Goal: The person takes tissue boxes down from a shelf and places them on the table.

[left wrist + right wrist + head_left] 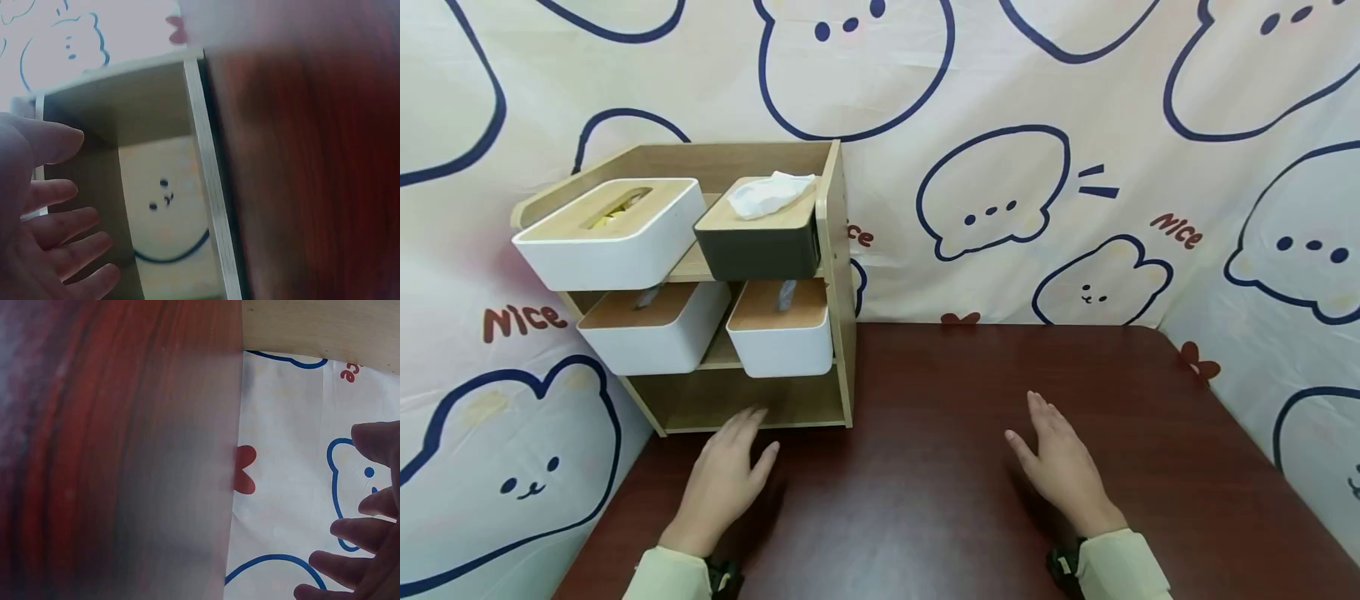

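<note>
My left hand [718,483] is over the near left of the table, just before the bottom shelf of a wooden shelf unit [837,292]. Its fingers are extended, the thumb is spread, and it holds nothing; the left wrist view shows it in front of the open bottom compartment. Farther right, my right hand [1063,467] is over the bare tabletop, fingers extended and nothing held. On the upper shelf sit a white tissue box [602,258] with a wooden lid and a dark green tissue box [760,254] with a tissue sticking out. Two white boxes with brown lids, left [647,350] and right [782,354], occupy the middle shelf.
The dark red-brown table [940,500] spreads from the shelf unit to the right. Cloth with bear drawings [880,92] hangs behind and at both sides. The boxes stick out past the front edges of their shelves.
</note>
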Demonstrator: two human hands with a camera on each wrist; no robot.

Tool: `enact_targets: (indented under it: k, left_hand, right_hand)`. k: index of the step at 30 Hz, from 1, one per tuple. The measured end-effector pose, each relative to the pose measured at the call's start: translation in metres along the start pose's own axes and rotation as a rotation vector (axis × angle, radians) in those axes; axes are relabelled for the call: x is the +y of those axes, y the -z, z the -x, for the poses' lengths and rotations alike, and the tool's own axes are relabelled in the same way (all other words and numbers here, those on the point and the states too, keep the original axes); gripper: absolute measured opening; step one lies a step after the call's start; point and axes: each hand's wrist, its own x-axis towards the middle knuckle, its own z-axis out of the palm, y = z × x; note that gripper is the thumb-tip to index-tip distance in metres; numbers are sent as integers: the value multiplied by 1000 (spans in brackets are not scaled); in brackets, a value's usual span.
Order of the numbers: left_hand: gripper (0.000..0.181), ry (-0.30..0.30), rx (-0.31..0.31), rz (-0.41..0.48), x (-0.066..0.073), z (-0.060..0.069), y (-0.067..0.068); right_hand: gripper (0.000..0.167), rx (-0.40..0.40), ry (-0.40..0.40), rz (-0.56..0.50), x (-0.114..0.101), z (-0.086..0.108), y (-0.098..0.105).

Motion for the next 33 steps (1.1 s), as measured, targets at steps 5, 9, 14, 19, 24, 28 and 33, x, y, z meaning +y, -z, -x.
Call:
enact_targets:
  k: [5, 9, 14, 19, 24, 28, 33]
  left_hand:
    - [55, 63, 51, 9, -19, 4, 10]
    - [54, 130, 55, -14, -33, 13, 19]
    - [49, 155, 112, -61, -50, 21, 28]
    - [38, 202, 215, -112, -65, 22, 40]
    - [33, 275, 270, -135, -78, 19, 49]
    - [31, 316, 294, -132, -87, 14, 52]
    - [31, 361, 329, -122, -95, 3, 58]
  right_hand:
    - [79, -10, -32, -34, 0, -2, -6]
    - [79, -35, -48, -71, -2, -3, -9]
    - [78, -32, -16, -96, -11, -10, -10]
    - [77, -1, 33, -116, -26, -25, -13]
    - [76, 15, 76, -153, -43, -38, -20]
    - [75, 37, 116, -177, -54, -48, -25]
    - [73, 48, 163, -187, -69, -61, -32]
